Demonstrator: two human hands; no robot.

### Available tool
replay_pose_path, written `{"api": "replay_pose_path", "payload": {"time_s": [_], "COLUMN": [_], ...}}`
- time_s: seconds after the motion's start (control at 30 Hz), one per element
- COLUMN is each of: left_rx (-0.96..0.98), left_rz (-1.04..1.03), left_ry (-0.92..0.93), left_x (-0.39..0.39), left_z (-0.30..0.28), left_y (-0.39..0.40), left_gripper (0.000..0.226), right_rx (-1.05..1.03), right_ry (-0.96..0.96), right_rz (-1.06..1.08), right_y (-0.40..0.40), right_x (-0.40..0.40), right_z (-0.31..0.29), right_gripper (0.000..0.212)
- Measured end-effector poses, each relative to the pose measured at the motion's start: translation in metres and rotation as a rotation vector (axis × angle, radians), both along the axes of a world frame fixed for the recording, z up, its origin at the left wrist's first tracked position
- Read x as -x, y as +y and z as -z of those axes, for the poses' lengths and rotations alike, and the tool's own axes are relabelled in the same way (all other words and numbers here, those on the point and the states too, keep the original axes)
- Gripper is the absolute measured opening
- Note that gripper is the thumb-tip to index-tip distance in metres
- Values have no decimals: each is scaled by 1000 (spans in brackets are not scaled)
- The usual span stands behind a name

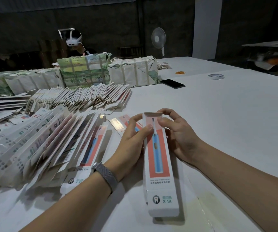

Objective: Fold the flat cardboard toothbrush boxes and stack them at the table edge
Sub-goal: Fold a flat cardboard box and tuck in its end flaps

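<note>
Both hands hold one toothbrush box above the tabletop. Left hand grip curled on its side; right hand pinches the top flap. Flat boxes fan left of the left grip.

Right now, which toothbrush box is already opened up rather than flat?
The toothbrush box held by the left hand and right hand; the others lie flat, fanned at left.

Layout around the box

On the worktop, the box lies between both hands; flat boxes fan left of it, wrapped bundles behind, phone and tape behind to its right.
</note>
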State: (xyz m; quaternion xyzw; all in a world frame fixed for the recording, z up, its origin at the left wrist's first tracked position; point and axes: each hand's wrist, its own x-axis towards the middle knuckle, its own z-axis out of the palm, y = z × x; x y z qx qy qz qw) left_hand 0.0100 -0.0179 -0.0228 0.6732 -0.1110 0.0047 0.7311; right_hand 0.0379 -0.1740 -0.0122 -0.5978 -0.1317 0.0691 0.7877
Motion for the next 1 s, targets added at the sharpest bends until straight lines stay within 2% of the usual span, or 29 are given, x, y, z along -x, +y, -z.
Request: {"api": "replay_pose_path", "payload": {"time_s": [0.23, 0.3, 0.47, 0.6, 0.87, 1.0], "left_rx": [-20, -30, -24, -118, -215, -227], "left_rz": [-53, -55, -34, -8, -17, -28], "left_ry": [49, 43, 24, -5, -20, -24], "left_x": [-2, -3, -1, 2, 5, 4], "left_z": [0, 1, 0, -2, -3, -3], "left_y": [-1, 0, -2, -5, -7, -7], "left_gripper": [39, 30, 19, 20, 22, 22], "right_rx": [68, 78, 49, -12, -3, 21], "right_ry": [-55, -57, -44, -42, 16, 0], "right_rz": [6, 17, 38, 82, 114, 138], "right_y": [5, 4, 5, 5, 5, 6], "right_x": [3, 4, 6, 3, -1, 2], "right_z": [-1, -2, -3, -5, -4, -6], "right_gripper": [26, 28, 22, 12, 26, 18]}}
